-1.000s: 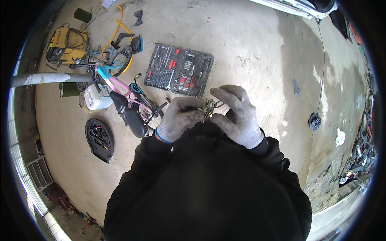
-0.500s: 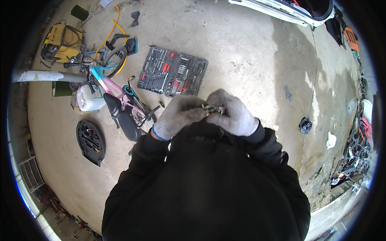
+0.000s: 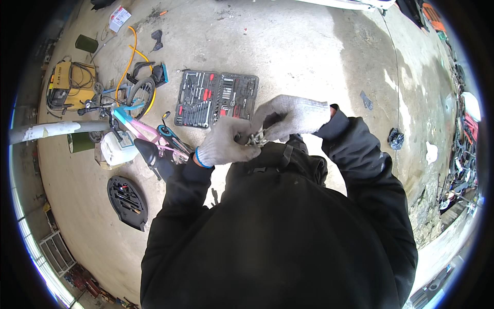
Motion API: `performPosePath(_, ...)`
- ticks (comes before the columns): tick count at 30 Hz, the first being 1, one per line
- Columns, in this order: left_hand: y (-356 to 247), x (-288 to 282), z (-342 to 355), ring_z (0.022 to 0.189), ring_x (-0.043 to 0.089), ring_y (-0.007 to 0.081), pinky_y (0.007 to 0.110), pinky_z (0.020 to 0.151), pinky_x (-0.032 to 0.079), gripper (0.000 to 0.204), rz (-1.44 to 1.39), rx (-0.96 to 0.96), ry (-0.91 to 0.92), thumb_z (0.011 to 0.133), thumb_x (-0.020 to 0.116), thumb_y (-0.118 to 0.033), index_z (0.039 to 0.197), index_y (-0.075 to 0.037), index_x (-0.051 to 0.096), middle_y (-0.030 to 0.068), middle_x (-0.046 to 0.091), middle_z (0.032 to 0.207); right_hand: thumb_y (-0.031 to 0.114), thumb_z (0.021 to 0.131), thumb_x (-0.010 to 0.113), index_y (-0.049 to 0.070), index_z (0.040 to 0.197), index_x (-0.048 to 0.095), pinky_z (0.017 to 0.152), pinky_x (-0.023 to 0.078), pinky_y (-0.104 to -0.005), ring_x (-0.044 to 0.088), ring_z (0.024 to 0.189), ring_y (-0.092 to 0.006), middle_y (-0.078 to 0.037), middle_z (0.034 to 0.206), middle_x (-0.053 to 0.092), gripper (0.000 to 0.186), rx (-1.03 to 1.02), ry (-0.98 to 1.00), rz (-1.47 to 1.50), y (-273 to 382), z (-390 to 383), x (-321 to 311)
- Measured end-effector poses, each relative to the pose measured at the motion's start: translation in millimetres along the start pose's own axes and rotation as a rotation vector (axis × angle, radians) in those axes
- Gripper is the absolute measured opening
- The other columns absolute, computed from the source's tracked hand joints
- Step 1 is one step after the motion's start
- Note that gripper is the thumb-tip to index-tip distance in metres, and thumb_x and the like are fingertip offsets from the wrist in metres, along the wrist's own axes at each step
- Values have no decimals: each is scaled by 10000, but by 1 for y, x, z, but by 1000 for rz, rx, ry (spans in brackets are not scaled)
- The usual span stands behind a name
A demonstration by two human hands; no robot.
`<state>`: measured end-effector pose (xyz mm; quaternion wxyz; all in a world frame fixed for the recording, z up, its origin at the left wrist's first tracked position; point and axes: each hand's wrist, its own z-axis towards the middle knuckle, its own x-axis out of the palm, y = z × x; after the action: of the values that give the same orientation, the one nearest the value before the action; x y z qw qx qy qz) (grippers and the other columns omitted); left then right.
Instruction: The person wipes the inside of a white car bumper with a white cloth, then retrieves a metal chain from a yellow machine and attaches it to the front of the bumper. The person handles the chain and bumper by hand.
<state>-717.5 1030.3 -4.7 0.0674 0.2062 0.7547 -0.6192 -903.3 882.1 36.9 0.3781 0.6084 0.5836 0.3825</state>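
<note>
Concrete floor [image 3: 298,56] spreads from 12 o'clock round to 3 o'clock of the hands, reaching a white panel [image 3: 355,4] near 1 o'clock and heaped clutter [image 3: 463,165] at the far 3 o'clock rim. Well apart on it lie a grey glove [image 3: 367,101] past 2 and a dark bundle [image 3: 395,139] at 3. On the other side, an open tool case [image 3: 240,76] sits at 11, the pink-and-blue bicycle [image 3: 143,130] at 9 and a black tray [image 3: 136,220] at 8; the black jacket [image 3: 278,232] fills 6. Small silvery metal pieces [image 3: 257,138] are between the two hands, over the front of the jacket. The left hand [image 3: 222,143] pinches them between thumb and fingers; the right hand [image 3: 296,117] bends over from 2, fingertips at the metal, whether gripping I cannot tell. The pieces are too covered to tell their pointing direction or long axis.
</note>
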Motion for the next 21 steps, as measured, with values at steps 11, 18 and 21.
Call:
performPosePath(11,17,2,-8,542,428,35,230,487,346,309,-157,31,-282,686,766,-26,990,-22,714,-34,515,612,-6,882,658,-4,1142,598,619,525,-222,624,769,-96,-55,921,650,266,-153,-415,521,-39,9,64)
performPosePath(18,21,36,10,568,430,48,207,495,341,251,-880,-53,-522,847,733,-98,1033,-47,572,-41,495,696,-51,862,627,-10,1062,602,751,501,-255,608,855,-114,-51,957,622,206,-391,-607,468,-44,18,68)
performPosePath(21,26,44,5,548,403,46,208,487,307,306,-1272,23,-182,906,688,-272,1044,-28,566,-47,472,684,-57,857,644,-9,1058,612,761,495,-254,601,890,-104,-43,986,629,210,-397,-615,365,-42,18,66)
